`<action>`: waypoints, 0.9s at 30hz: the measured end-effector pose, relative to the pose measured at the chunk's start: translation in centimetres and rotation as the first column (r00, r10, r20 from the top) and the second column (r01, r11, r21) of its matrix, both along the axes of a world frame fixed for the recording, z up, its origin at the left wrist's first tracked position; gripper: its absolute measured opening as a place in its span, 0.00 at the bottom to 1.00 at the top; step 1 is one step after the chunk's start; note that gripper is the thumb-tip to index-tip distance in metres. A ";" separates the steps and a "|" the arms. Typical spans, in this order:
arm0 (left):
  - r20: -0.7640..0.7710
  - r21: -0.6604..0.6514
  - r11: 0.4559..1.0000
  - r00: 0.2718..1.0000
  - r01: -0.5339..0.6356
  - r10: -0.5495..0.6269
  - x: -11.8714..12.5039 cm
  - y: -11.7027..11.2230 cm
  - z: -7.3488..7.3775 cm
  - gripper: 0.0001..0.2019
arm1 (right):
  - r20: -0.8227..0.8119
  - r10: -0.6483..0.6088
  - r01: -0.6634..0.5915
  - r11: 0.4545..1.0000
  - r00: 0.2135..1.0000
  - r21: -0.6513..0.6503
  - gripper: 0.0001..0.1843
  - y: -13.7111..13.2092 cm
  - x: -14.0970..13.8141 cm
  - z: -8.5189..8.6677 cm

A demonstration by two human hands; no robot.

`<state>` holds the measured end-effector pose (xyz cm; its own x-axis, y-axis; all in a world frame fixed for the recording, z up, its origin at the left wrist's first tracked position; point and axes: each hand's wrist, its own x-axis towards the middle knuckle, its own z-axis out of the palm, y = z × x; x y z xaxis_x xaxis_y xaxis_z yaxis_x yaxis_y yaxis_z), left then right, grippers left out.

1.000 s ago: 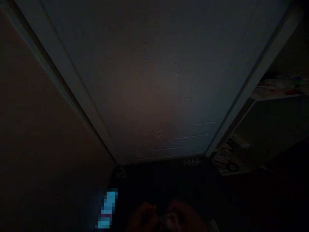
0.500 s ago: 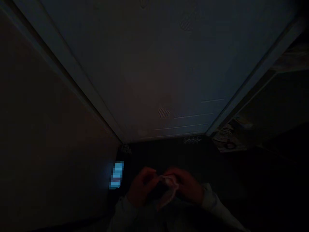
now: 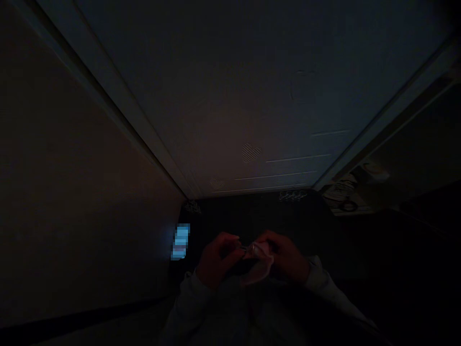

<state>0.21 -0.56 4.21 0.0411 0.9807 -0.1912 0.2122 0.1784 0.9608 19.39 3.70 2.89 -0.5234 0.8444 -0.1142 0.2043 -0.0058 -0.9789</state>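
Note:
In very dim light, my right hand (image 3: 291, 259) is closed on a thin, pale pinkish cloth (image 3: 264, 269), whose lighter edge hangs below the fingers. Close beside it on the left, my left hand (image 3: 218, 259) has its thumb and fingers pinched together. Between the two hands runs a small, thin, shiny piece (image 3: 247, 249), from the left fingertips to the cloth. Its kind is too dark to make out. Pale sleeves cover both wrists.
A lit, blurred screen (image 3: 180, 241) stands by the wall (image 3: 90, 211) at the left. Ahead is a pale panel (image 3: 223, 120) with striped heart marks (image 3: 251, 152). Small items (image 3: 347, 205) sit on a shelf at the right.
The view has shifted slightly, so hands and screen appear higher and further right. The hands are slightly further apart, and the thin shiny piece between them shows more clearly.

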 end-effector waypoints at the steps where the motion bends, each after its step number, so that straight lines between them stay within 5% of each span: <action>1: -0.008 0.011 1.000 1.000 -0.001 0.001 0.0 0.0 0.0 0.13 | -0.004 -0.005 0.005 1.000 1.000 -0.016 0.14 0.0 0.0 -0.1; 19: -0.050 0.374 0.927 0.999 0.025 -0.007 0.0 -0.5 -0.1 0.09 | -0.322 -0.003 -0.107 0.939 0.947 -0.325 0.16 0.4 -0.3 -0.7; 27: -0.081 0.376 0.925 0.996 0.062 -0.033 0.1 -0.4 0.5 0.08 | -0.250 0.044 -0.109 0.961 0.967 -0.254 0.12 0.5 -0.2 -0.3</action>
